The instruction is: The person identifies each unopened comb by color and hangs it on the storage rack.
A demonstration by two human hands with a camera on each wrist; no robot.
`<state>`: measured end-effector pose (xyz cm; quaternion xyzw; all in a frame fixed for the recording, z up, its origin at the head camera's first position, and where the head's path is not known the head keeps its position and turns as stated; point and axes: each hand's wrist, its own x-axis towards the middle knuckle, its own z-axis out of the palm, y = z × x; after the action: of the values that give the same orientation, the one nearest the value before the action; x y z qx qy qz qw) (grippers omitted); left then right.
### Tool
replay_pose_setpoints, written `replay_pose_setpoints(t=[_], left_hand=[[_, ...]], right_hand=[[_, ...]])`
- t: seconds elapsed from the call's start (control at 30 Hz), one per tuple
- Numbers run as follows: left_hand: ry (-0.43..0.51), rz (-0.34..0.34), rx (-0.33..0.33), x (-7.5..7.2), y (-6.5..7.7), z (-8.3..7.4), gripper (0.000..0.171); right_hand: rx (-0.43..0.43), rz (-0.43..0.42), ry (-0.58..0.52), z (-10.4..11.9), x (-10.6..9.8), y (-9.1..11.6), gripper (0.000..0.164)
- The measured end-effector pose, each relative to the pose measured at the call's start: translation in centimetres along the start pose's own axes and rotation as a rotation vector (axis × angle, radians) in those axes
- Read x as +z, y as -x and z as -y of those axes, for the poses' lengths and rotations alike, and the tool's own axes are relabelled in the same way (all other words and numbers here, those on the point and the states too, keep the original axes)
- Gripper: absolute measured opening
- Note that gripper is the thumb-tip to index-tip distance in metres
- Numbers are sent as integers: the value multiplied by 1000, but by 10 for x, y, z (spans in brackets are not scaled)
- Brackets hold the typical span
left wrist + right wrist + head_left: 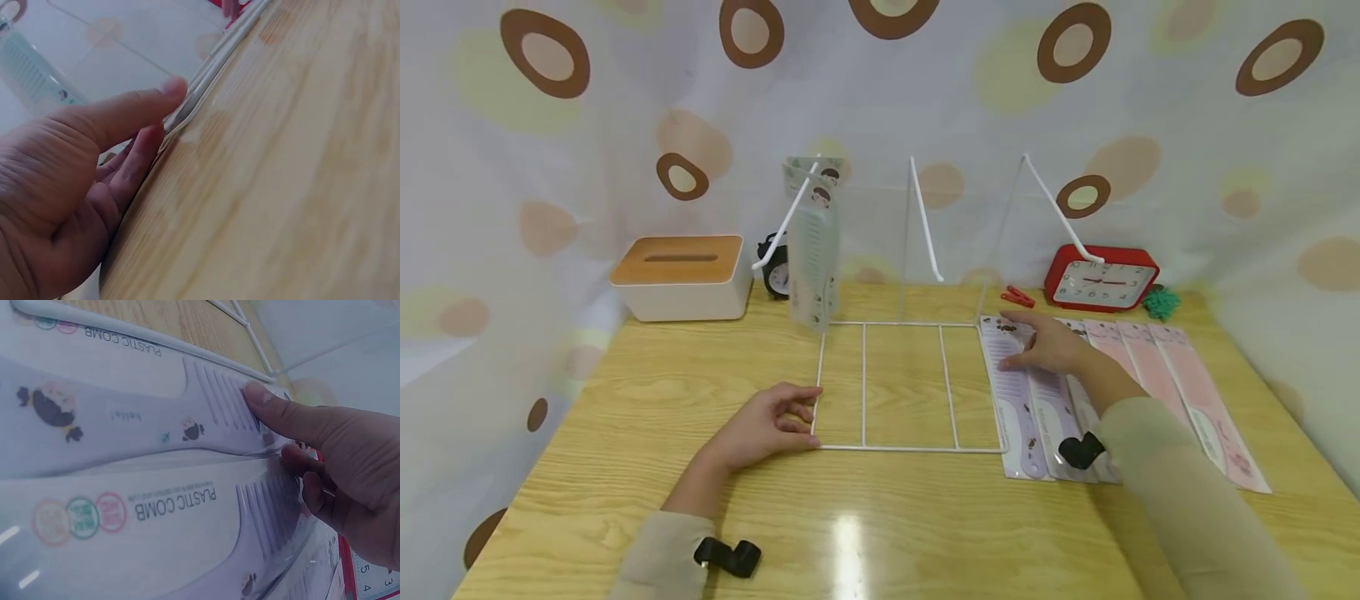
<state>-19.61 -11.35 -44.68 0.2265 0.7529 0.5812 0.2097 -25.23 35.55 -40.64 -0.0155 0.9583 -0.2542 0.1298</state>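
A white wire rack (910,450) stands on the table, with three hook arms above its base. My left hand (772,422) touches the base's left side, fingers and thumb apart near the front corner. Several packaged combs lie overlapping to the right: purple ones nearest the rack, pink ones farther out. Over the upper part of the first purple comb (1021,417) is my right hand (1048,346); in the right wrist view its thumb (284,412) rests on the comb's teeth end, the other fingers beside the package. A pale green packaged comb (814,250) hangs from the left hook.
Behind the rack on the left stand a tissue box (681,296) with a wooden lid and a black clock (777,277), partly hidden. A red clock (1101,279), red clothespins (1018,296) and a green scrunchy-looking item (1161,302) sit at the back right. A patterned curtain closes the rear.
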Motion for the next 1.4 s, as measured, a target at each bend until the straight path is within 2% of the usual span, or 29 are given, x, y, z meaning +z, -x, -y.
replay_pose_setpoints(t=[0.13, 0.27, 0.37, 0.57, 0.63, 0.7, 0.83, 0.9, 0.97, 1.07, 1.13, 1.2, 1.27, 1.4], left_hand=[[-18, -13, 13, 6, -2, -1, 66], [-29, -13, -10, 8, -3, -1, 62], [-40, -9, -32, 9, -4, -1, 62], [-25, 5, -72, 13, -5, -1, 63], [-21, 4, -76, 13, -4, -1, 63], [-20, 2, -77, 13, -3, -1, 64], [-39, -16, -65, 10, -1, -1, 63], [-44, -27, -61, 7, -1, -2, 62], [-35, -32, -56, 5, -1, -2, 60], [-2, -28, -63, 3, -2, -2, 60], [4, -20, -61, 2, -2, -2, 60], [3, -16, -60, 1, -2, -3, 60], [-8, -21, -60, 1, -3, -3, 60], [-12, -31, -75, 2, -3, -4, 65]], right_hand=[[42, -4, 11, -4, -2, 3, 107], [17, -66, -46, -9, 1, 5, 98], [20, -154, -114, -12, 7, 5, 82], [85, -367, -289, -15, 14, 4, 46], [119, -414, -374, -14, 12, 5, 44], [172, -443, -514, -12, 6, 8, 48], [205, -477, -915, -5, -9, 16, 56], [171, -467, -1129, 1, -16, 23, 54], [134, -429, -1295, 8, -23, 34, 50], [38, -342, -1507, 20, -27, 54, 38], [-41, -286, -1607, 31, -26, 68, 31], [-130, -230, -1681, 44, -23, 81, 27], [-215, -188, -1708, 60, -18, 94, 24], [-405, -132, -1634, 100, -10, 117, 26]])
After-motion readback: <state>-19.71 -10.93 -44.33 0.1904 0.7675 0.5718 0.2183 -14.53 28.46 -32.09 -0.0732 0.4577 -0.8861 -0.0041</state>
